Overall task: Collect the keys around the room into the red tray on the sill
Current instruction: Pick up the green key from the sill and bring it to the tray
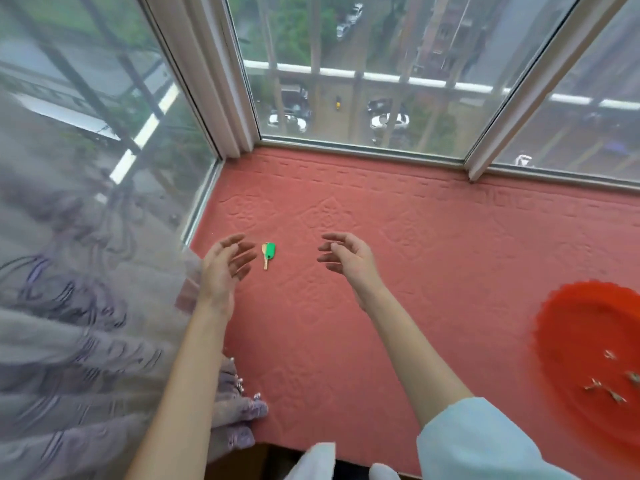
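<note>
While the pink embossed quilted cover [398, 271] spans the sill, a sheer grey patterned curtain [69, 323] drapes left of the key and a round red plastic tray [561, 327] sits well right. Left hand [221, 268] and right hand [349, 258] hover with fingers spread, empty, flanking the small brass key with green tag [268, 253].

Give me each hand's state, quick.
Left hand: open, empty, fingers spread just left of the key.
Right hand: open, empty, fingers loosely curled, right of the key.
</note>
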`<state>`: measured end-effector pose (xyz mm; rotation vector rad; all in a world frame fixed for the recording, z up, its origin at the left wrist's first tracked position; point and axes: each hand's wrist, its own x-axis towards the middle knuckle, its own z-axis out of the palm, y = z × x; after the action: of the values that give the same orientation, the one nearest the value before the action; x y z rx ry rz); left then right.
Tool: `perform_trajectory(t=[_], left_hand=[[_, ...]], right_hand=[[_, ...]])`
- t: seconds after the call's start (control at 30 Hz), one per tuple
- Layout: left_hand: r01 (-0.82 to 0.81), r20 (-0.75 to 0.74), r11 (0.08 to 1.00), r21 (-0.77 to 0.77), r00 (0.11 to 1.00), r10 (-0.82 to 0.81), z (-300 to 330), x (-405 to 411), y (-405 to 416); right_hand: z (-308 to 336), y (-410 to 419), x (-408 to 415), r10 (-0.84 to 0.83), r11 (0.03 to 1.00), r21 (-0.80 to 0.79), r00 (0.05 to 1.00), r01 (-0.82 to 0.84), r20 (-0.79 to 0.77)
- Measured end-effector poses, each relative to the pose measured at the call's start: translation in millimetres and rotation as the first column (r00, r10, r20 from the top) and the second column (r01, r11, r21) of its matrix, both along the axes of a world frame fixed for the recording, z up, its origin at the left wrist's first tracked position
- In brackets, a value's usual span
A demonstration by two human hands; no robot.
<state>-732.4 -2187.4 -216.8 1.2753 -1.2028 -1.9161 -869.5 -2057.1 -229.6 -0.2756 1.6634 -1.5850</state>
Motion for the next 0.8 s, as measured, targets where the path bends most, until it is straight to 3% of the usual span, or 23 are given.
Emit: perform_trajectory(t=[0.43,0.57,0.7,0.8], left_hand=[[-0.104,0.02,0.989,0.1,0.994,0.103,-97,19,-74],[-0.112,0.023,0.988,0.11,0.994,0.11,-120,22,-93],[-0.087,0.037,0.99,0.11,0.996,0.083,-133,24,-103],[-0.072,0.034,0.992,0.099,0.997,0.069,-138,26,-106]], right_hand=[[-155,-136,-9,0.123,0.966,0.233,0.991,-0.109,-0.048],[-201,-167,-4,0.187,0.923,0.366,0.969,-0.116,-0.163],[-234,-187,3,0.428,0.827,0.54,0.801,-0.159,-0.419],[-247,-199,9,0.534,0.751,0.649,0.692,-0.124,-0.486]])
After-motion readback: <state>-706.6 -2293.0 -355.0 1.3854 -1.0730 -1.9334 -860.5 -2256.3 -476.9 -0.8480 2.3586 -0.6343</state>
